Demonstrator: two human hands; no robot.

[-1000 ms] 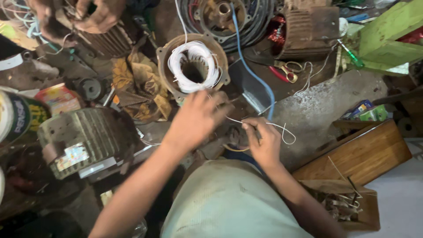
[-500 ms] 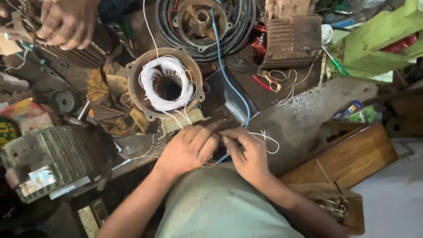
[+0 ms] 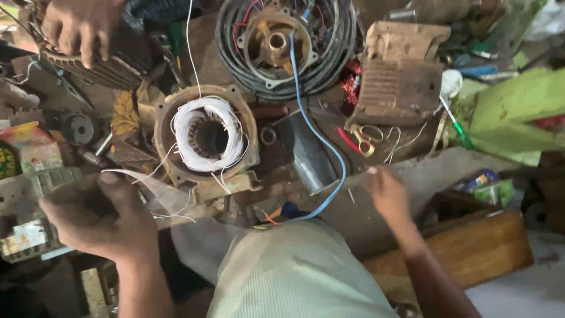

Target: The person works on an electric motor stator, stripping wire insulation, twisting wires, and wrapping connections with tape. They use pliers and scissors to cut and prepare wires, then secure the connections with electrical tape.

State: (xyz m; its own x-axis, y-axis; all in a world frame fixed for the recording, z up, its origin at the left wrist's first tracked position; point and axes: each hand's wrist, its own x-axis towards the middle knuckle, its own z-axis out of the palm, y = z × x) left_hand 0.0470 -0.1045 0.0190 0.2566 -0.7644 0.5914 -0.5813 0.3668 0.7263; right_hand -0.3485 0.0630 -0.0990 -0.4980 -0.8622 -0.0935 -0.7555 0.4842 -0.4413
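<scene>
Left hand (image 3: 97,221) — apparently gripping white thread (image 3: 135,175)

Dim, warm workshop light, brightest at right edge: green board (image 3: 518,112) and pale floor corner washed out. Left side sinks into shadow. Left hand (image 3: 97,215) and right hand (image 3: 385,191) motion-blurred, soft. White winding (image 3: 207,135) slightly overexposed. Overall grainy, mild wide-angle stretch at edges.

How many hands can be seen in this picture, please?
3. The person's left hand is at lower left, the right hand at centre right, and another person's hand at top left. Others may be hidden.
</scene>
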